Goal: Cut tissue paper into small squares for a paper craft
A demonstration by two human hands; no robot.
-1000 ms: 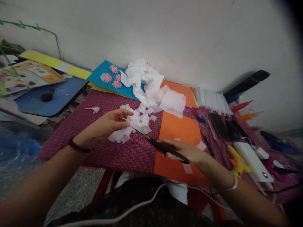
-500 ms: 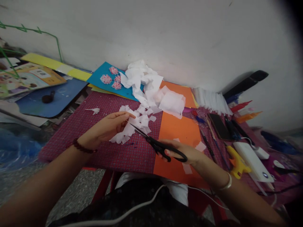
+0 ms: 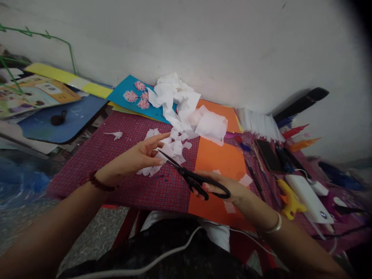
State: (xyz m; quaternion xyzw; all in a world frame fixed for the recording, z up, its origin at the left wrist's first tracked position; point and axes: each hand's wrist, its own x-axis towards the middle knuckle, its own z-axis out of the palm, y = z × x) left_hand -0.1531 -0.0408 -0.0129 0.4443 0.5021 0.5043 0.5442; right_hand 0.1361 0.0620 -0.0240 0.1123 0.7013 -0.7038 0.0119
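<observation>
Black-handled scissors [image 3: 190, 176] are in my right hand [image 3: 221, 186], with fingers through the loops and the blades pointing up and left. My left hand [image 3: 139, 157] is just left of the blade tips, its thumb and fingers apart, and I see nothing held in it. Beneath and beyond it lies a loose heap of cut white tissue paper pieces [image 3: 176, 147]. An orange paper sheet [image 3: 217, 159] lies under my right hand, with a few small pale scraps on it.
Crumpled white tissue [image 3: 174, 93] overlaps a blue card [image 3: 128, 87] bearing pink paper flowers [image 3: 130, 96] near the wall. To the right are a phone [image 3: 269, 155], a yellow glue gun [image 3: 290, 199] and a white power bank [image 3: 309, 197]. A checked cloth [image 3: 87, 166] covers the table.
My left hand has opened from a pinch, the thumb and fingers spreading apart near the scissor tips. The scissors and my right hand stay almost in place, with the blades slightly closer together.
</observation>
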